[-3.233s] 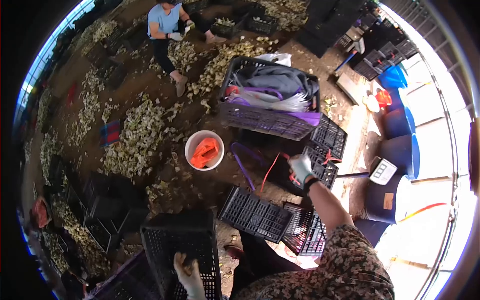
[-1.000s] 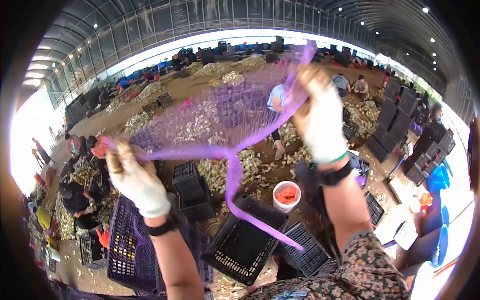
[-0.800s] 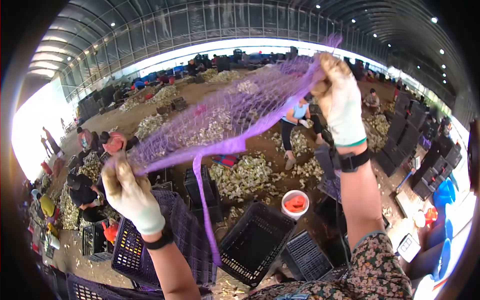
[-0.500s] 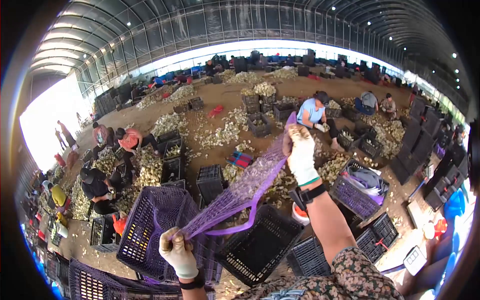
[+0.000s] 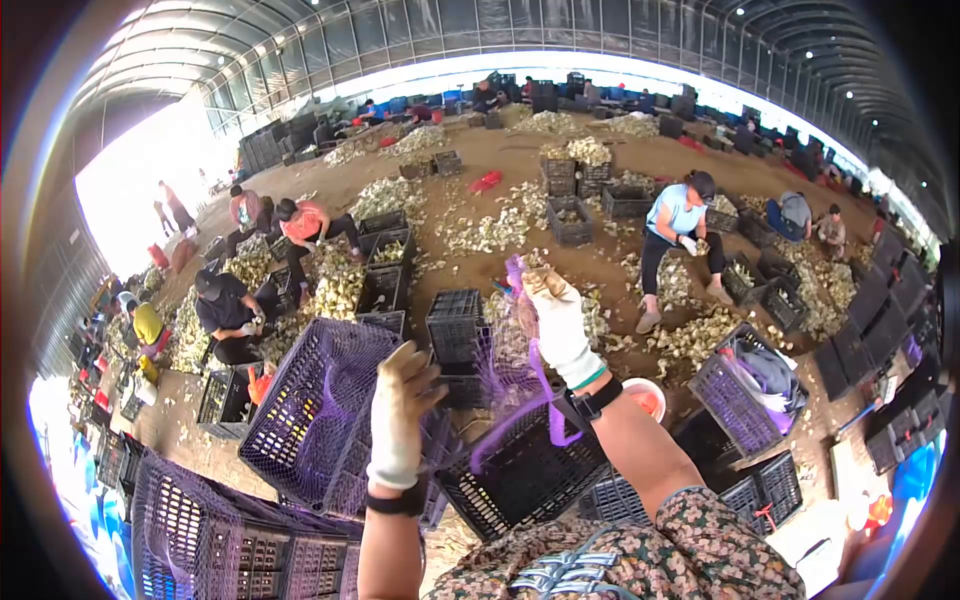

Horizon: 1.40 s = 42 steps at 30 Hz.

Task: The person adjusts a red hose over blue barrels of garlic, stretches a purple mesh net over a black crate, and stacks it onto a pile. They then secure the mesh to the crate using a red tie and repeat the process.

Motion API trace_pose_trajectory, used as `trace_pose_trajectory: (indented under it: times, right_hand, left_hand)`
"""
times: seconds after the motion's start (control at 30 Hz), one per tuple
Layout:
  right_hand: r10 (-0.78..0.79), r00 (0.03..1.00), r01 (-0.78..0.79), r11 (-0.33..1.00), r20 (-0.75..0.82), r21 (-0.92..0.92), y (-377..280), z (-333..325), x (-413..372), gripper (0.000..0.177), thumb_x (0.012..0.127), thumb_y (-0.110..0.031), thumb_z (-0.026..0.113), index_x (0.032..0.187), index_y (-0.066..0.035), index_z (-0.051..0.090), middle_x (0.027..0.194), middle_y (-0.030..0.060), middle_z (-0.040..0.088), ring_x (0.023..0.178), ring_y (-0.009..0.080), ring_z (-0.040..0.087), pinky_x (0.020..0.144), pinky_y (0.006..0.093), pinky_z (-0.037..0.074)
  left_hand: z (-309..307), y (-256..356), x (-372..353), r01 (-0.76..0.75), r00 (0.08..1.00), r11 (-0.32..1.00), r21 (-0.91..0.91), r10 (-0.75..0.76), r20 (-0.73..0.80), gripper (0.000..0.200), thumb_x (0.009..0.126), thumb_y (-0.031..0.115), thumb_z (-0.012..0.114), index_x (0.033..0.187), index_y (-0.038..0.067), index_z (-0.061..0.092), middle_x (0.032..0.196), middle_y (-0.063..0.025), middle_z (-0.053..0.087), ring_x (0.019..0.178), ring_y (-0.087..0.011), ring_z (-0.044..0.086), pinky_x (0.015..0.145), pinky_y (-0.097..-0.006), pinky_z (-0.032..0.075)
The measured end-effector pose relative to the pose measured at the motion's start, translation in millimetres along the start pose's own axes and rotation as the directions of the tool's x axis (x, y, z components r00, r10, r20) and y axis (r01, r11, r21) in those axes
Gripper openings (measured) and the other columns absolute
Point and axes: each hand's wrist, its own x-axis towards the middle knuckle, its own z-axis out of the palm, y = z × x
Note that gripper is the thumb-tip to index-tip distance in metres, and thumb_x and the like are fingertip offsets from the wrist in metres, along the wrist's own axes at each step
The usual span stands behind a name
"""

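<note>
At far left a purple crate (image 5: 300, 420) stands tilted on the floor; just right of it the gloved left hand (image 5: 402, 405) is raised, its fingers (image 5: 398, 358) spread and released, gripping nothing; next the purple mesh bag (image 5: 505, 355) hangs bunched over a black crate (image 5: 520, 485); the right hand (image 5: 556, 325) holds the bag's top, fingers clenched around it; a white bucket (image 5: 648, 396) sits beyond.

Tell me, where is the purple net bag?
In the head view's middle, the purple net bag hangs bunched from the right hand, above the black crate, right of the purple crate.
</note>
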Motion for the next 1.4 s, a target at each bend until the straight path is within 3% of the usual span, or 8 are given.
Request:
trace_pose_trajectory:
  times: [0.5, 0.6, 0.67, 0.77, 1.1, 1.17, 1.23, 1.4]
  right_hand:
    - [-0.038, 0.989, 0.084, 0.942, 0.146, -0.324, 23, -41, 12, 0.013, 0.09, -0.016, 0.063, 0.095, -0.004, 0.064, 0.066, -0.0008, 0.058, 0.053, 0.0071, 0.05, 0.048, 0.0221, 0.04]
    - [-0.371, 0.928, 0.05, 0.218, -0.035, -0.975, -4, -62, 10, 0.04, 0.084, -0.033, 0.069, 0.106, -0.001, 0.058, 0.071, 0.0065, 0.06, 0.064, 0.0204, 0.059, 0.06, 0.0315, 0.049]
    - [0.123, 0.992, -0.06, 0.711, 0.039, -0.7, -20, -75, 5, 0.038, 0.087, -0.04, 0.064, 0.098, -0.004, 0.058, 0.072, 0.0036, 0.061, 0.058, 0.0157, 0.06, 0.053, 0.0282, 0.05]
    - [0.521, 0.811, -0.199, 0.674, 0.267, -0.711, -64, -21, -50, 0.039, 0.089, -0.044, 0.06, 0.095, -0.005, 0.059, 0.072, 0.002, 0.062, 0.052, 0.0107, 0.058, 0.046, 0.0243, 0.049]
    - [0.452, 0.851, -0.279, 0.821, -0.268, 0.498, -13, -120, -85, 0.012, 0.094, -0.014, 0.049, 0.093, -0.003, 0.054, 0.081, 0.0102, 0.062, 0.078, 0.03, 0.064, 0.079, 0.0484, 0.055]
    - [0.404, 0.848, -0.136, 0.791, -0.343, 0.596, -13, -149, -92, 0.009, 0.094, -0.013, 0.049, 0.09, -0.006, 0.053, 0.076, 0.0067, 0.06, 0.068, 0.0226, 0.06, 0.07, 0.0399, 0.055]
    - [0.277, 0.959, -0.18, 0.769, -0.067, 0.613, -7, -195, -96, 0.009, 0.094, -0.012, 0.049, 0.087, -0.008, 0.053, 0.073, 0.0023, 0.058, 0.059, 0.0142, 0.054, 0.055, 0.0293, 0.048]
    - [0.15, 0.73, -0.154, 0.987, -0.666, 0.053, -11, -213, -85, 0.015, 0.089, -0.018, 0.055, 0.077, -0.01, 0.057, 0.055, -0.0035, 0.046, 0.044, 0.0096, 0.043, 0.043, 0.0235, 0.034]
  left_hand:
    - [76, -32, 4, 0.209, 0.976, 0.962, -0.179, -0.215, -0.018, 0.02, 0.088, 0.008, 0.062, 0.104, -0.004, 0.065, 0.088, -0.0062, 0.067, 0.073, -0.0109, 0.061, 0.067, -0.0223, 0.049]
    - [66, -57, 11, 0.086, 0.987, 0.983, -0.163, -0.106, -0.119, 0.015, 0.085, 0.003, 0.066, 0.099, -0.002, 0.067, 0.084, -0.0023, 0.067, 0.07, -0.0074, 0.059, 0.066, -0.0207, 0.049]
    - [75, -63, 13, -0.075, 0.963, 0.995, 0.061, 0.088, -0.255, 0.013, 0.082, -0.002, 0.069, 0.095, -0.002, 0.068, 0.085, -0.001, 0.066, 0.071, -0.0046, 0.056, 0.065, -0.0184, 0.046]
    - [80, -80, 11, -0.393, 0.88, 0.767, 0.507, 0.474, -0.035, 0.011, 0.083, 0.001, 0.069, 0.093, -0.001, 0.069, 0.087, -0.0005, 0.066, 0.076, -0.0055, 0.058, 0.068, -0.0203, 0.048]
    - [-11, -93, 0, 0.248, 0.928, 0.642, -0.725, -0.372, -0.012, 0.007, 0.09, 0.006, 0.055, 0.091, 0.003, 0.061, 0.093, -0.0083, 0.067, 0.088, -0.0193, 0.064, 0.085, -0.0352, 0.053]
    - [-100, -161, 20, 0.193, 0.917, 0.687, -0.7, 0.128, 0.378, 0.012, 0.09, 0.004, 0.05, 0.095, 0.001, 0.061, 0.092, -0.0083, 0.066, 0.086, -0.0181, 0.064, 0.084, -0.0311, 0.053]
    - [-98, -137, -3, 0.023, 0.994, 0.979, 0.2, -0.002, -0.106, 0.016, 0.089, 0.006, 0.049, 0.096, 0.001, 0.062, 0.089, -0.0069, 0.064, 0.082, -0.0166, 0.062, 0.079, -0.0266, 0.052]
    - [-120, -140, -5, 0.241, 0.968, 0.971, 0.001, -0.24, -0.071, 0.016, 0.093, 0.015, 0.051, 0.095, 0.002, 0.061, 0.078, -0.0039, 0.06, 0.072, -0.0157, 0.058, 0.067, -0.0311, 0.049]
